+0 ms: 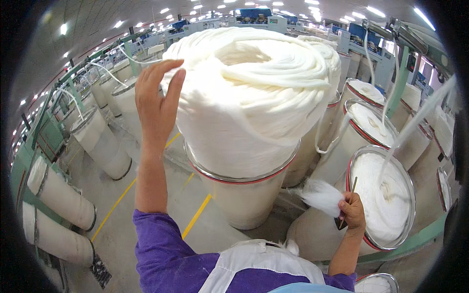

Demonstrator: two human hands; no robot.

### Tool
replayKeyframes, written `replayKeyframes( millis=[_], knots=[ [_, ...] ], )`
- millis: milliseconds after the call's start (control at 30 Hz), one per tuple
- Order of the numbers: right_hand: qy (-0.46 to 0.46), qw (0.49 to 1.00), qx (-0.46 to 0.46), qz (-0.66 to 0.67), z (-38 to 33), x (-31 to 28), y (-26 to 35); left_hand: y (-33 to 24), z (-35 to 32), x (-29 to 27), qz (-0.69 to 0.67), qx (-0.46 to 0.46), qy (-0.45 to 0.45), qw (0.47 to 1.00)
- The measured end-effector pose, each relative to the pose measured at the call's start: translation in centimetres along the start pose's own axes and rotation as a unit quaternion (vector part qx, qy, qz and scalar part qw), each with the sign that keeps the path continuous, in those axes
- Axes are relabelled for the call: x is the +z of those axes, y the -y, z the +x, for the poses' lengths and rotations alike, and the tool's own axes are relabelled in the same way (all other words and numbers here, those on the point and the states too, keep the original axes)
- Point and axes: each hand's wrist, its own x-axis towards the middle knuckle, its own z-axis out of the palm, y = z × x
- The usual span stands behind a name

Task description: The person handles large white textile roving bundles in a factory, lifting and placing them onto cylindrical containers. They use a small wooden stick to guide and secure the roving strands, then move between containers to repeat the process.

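A tall heap of coiled white sliver [249, 97] rises in front of me above the rim of a pale can [239, 200]. My left hand [157, 95] is raised at the heap's left side, fingers and thumb apart, with nothing visible in it. Behind its fingertips runs a white strand [128, 56]; whether they touch I cannot tell. Low on the right, my right hand [352, 212] is closed around a loose tuft of white fibre [322, 196]. A thin dark stick [354, 183] also pokes out of that fist, beside an open can of coiled sliver [383, 195].
More sliver-filled cans [369, 122] crowd the right, with strands [415, 122] rising from some. On the left stand other cans [100, 141] and a green frame [36, 136]. Yellow lines [198, 215] mark the grey floor. Machines [254, 17] line the back.
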Motion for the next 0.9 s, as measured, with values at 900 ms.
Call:
replayKeyframes(
  millis=[900],
  knots=[
    [-0.057,0.998,0.000,0.005,0.9,-1.0,-1.4,0.1,4.7,3.7,-0.391,-0.144,0.023,0.909]
  ],
)
